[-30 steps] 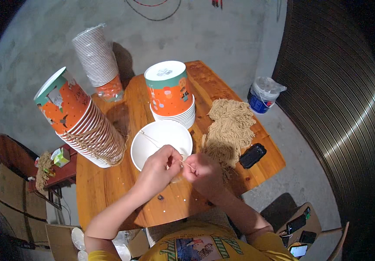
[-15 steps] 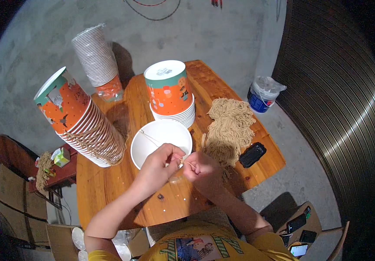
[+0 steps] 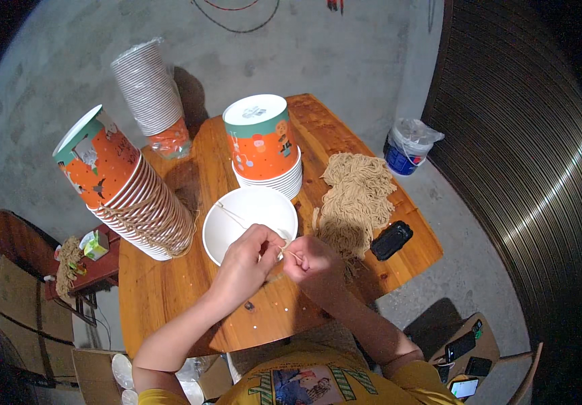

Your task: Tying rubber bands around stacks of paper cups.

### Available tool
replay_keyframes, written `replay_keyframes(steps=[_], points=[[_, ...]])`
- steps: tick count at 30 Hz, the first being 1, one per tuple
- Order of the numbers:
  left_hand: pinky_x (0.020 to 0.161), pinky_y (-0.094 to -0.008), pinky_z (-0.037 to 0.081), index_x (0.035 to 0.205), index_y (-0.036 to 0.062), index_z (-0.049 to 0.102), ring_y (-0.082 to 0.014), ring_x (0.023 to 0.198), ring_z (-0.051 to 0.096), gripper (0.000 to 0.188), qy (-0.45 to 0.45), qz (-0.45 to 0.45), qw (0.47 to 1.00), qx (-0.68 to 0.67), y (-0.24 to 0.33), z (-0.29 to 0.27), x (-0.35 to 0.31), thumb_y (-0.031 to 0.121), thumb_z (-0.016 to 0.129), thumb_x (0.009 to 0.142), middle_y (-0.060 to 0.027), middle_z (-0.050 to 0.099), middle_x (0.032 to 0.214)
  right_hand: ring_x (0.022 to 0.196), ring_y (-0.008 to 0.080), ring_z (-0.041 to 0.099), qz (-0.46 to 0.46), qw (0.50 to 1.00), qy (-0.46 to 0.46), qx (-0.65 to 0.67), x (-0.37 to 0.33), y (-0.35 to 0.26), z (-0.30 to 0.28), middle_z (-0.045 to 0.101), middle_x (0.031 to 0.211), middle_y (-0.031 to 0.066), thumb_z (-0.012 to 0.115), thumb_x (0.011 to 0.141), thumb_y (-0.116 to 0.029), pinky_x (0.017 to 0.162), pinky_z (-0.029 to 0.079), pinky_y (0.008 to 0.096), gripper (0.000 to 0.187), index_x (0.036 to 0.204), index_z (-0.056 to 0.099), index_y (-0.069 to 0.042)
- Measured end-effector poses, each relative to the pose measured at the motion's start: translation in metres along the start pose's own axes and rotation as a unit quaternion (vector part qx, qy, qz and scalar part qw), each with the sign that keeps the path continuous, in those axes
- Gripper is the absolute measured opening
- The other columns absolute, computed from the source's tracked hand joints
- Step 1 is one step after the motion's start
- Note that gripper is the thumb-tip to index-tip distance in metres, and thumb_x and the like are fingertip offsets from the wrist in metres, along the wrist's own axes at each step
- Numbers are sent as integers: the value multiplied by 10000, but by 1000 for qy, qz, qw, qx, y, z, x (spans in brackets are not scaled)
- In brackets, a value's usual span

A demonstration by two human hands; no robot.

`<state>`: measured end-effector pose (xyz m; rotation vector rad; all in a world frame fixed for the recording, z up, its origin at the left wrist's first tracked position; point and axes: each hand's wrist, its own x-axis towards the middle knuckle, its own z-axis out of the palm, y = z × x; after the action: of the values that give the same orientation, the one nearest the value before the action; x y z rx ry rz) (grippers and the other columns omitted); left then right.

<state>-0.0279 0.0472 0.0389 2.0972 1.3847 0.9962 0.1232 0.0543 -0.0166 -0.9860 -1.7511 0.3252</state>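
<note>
Near the right front rim of the white bowl (image 3: 260, 208), left hand (image 3: 242, 262) and right hand (image 3: 315, 267) pinched a thin tan cord (image 3: 293, 256) between them. Right of the bowl lay bundled strands (image 3: 358, 192); behind it stood stacked orange tubs (image 3: 264, 154).

A thin, pale tan cord (image 3: 295, 256) spans the narrow gap between the left hand (image 3: 242, 262) and the right hand (image 3: 316, 267), pinched at the fingertips of both, slightly bent; whether it is knotted is unclear. A similar slender strand (image 3: 231, 213) slants beyond the left hand.
</note>
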Motion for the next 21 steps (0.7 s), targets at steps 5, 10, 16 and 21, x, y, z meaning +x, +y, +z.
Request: replay_keyframes(steps=[5, 10, 16, 21], points=[[679, -232, 440, 918, 27, 540, -72, 731, 504, 94, -42, -82, 991, -97, 1, -3, 1, 23, 598, 843, -4, 544, 806, 471, 121, 446, 45, 994, 28, 95, 3, -12, -1, 461, 581, 14, 628, 695, 7, 452, 396, 281, 150, 751, 527, -88], [677, -223, 417, 1018, 39, 496, -71, 734, 473, 204, -66, -80, 981, -164, 2, -5, 4, -11, 559, 832, 8, 500, 798, 499, 53, 379, 111, 987, -13, 114, 2, -9, -3, 413, 572, -40, 613, 733, 6, 464, 344, 233, 129, 753, 520, -81], [685, -212, 396, 1108, 54, 459, -66, 737, 449, 320, -91, -59, 976, -189, 2, -7, 5, -47, 546, 818, 12, 484, 814, 541, 24, 354, 216, 943, -4, 254, 6, -11, -2, 384, 603, -72, 586, 774, 6, 493, 299, 204, 116, 776, 501, -74], [677, -210, 391, 1136, 52, 440, -61, 729, 440, 348, -98, -78, 971, -204, 2, -6, 9, -44, 552, 821, 16, 485, 815, 550, 23, 363, 289, 913, -69, 281, -3, 8, -9, 387, 615, -69, 586, 781, -1, 480, 302, 218, 113, 797, 501, -73]])
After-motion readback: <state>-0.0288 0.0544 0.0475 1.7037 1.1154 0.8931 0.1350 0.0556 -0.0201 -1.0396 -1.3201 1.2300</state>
